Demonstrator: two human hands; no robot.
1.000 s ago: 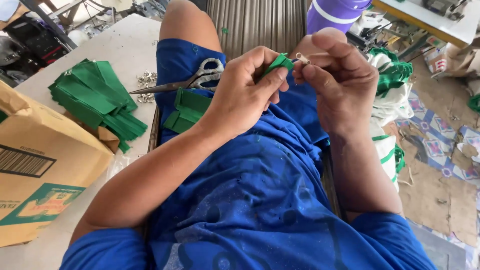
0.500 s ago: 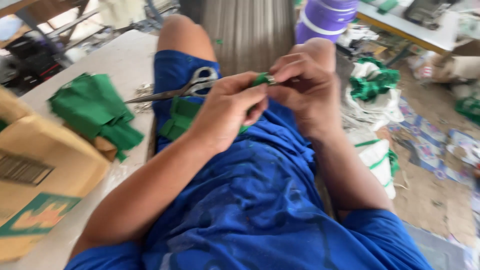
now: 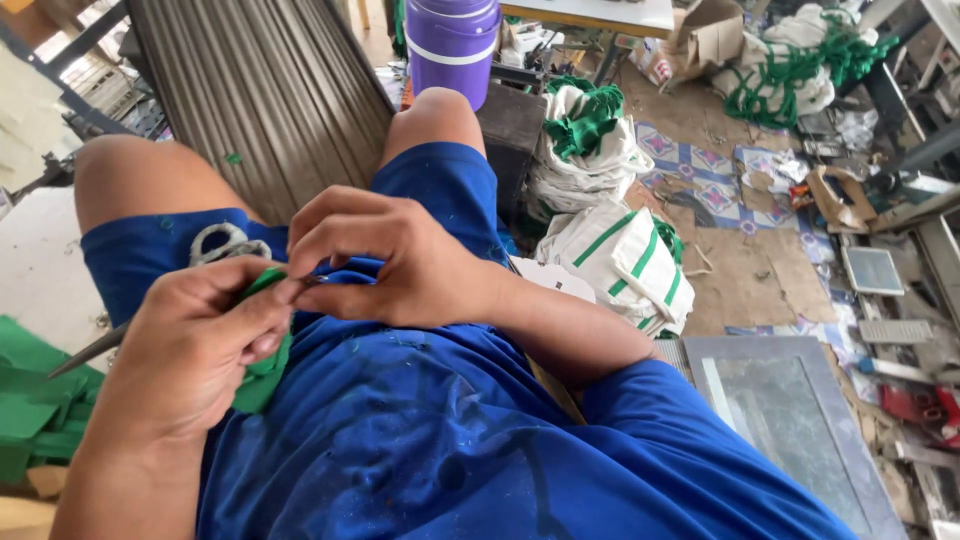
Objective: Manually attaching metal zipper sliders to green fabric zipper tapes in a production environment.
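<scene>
You have two hands in play, left hand (image 3: 195, 345) and right hand (image 3: 395, 260), sharing one green fabric piece (image 3: 262, 350). One pair of scissors (image 3: 215, 245) lies on your thigh. At twelve o'clock stands one purple jug (image 3: 452, 45). One white-and-green bag (image 3: 620, 262) sits at three o'clock, one green fabric stack (image 3: 30, 395) at nine.

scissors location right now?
Head view, left side: the scissors lie on the person's blue shorts over the left thigh, handles just above the left hand, blade tip pointing toward the green fabric pile.
</scene>
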